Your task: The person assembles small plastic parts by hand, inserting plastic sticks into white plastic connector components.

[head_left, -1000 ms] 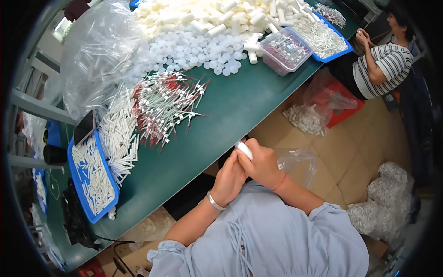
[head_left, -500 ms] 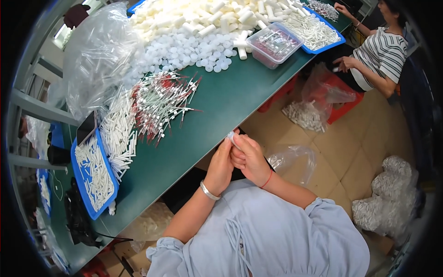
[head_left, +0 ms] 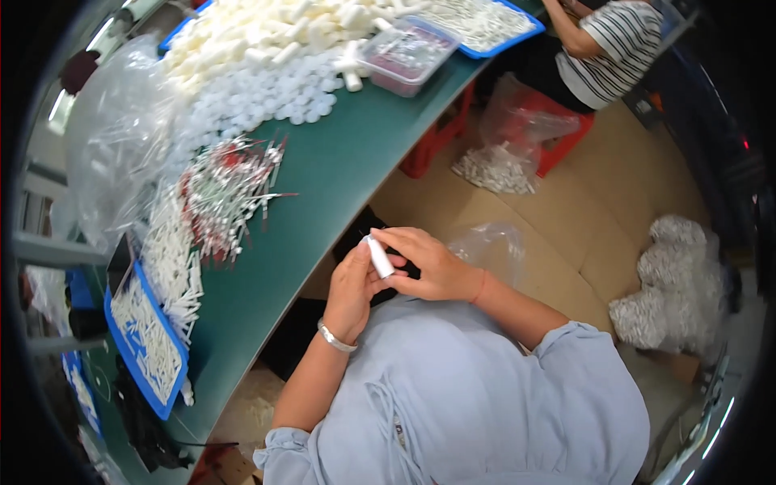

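A short white plastic tube (head_left: 380,259) is held between my two hands, just off the table edge and above my lap. My left hand (head_left: 351,284) is closed around its near-left side, thumb along the tube. From the other side my right hand (head_left: 430,263) grips it, fingertips at the upper end and thumb by the lower end. What is inside the tube cannot be made out. On the table to the left lie a heap of thin wired parts with red ends (head_left: 230,194) and a pile of slim white sticks (head_left: 168,242).
The green table (head_left: 311,178) bears a heap of cream tubes (head_left: 259,36), translucent round caps (head_left: 259,105), a clear plastic box (head_left: 398,83) and a blue tray (head_left: 166,409). A co-worker in a striped shirt (head_left: 622,40) sits on a red stool (head_left: 558,149). Filled plastic bags (head_left: 667,283) lie right.
My hands have turned and spread slightly, so the white tube now shows between them. The view has shifted; table things appear farther left. The co-worker's arm has moved up toward the table.
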A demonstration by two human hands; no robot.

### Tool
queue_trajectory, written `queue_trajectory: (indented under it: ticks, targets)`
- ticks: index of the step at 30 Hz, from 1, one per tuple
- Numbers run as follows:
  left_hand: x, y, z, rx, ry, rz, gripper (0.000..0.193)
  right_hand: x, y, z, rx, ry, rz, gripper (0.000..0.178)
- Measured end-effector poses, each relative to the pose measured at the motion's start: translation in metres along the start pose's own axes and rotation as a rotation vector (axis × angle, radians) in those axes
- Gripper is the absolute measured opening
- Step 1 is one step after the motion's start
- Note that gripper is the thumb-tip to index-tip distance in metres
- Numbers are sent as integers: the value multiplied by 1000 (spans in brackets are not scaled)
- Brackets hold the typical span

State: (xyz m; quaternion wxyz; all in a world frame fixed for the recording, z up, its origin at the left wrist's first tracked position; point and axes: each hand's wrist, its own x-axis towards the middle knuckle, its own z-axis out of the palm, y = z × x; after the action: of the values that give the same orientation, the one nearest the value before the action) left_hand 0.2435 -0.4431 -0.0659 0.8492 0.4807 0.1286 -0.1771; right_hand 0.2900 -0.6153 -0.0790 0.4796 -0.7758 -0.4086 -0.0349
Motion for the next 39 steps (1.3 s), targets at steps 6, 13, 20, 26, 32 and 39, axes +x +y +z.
queue_trajectory:
  ticks: [6,13,20,26,32,39]
  targets:
    - [4,-19,1,89,-83,-199,43,-31,2,1,169,-37,250,65]
    - [6,-45,-1,571,-178,-1,44,-121,46,-29,243,-60,1131,66]
    - [-38,47,-10,885,175,478,17,-136,94,-42,-11,-384,1320,34]
    - [-56,111,-69,1090,657,739,8,65,-12,-29,36,71,223,9]
    - [-54,151,-151,1603,1084,748,13,159,-9,44,-285,16,-197,21]
    - [-36,165,-209,1850,1168,456,11,179,10,73,-390,49,-267,7]
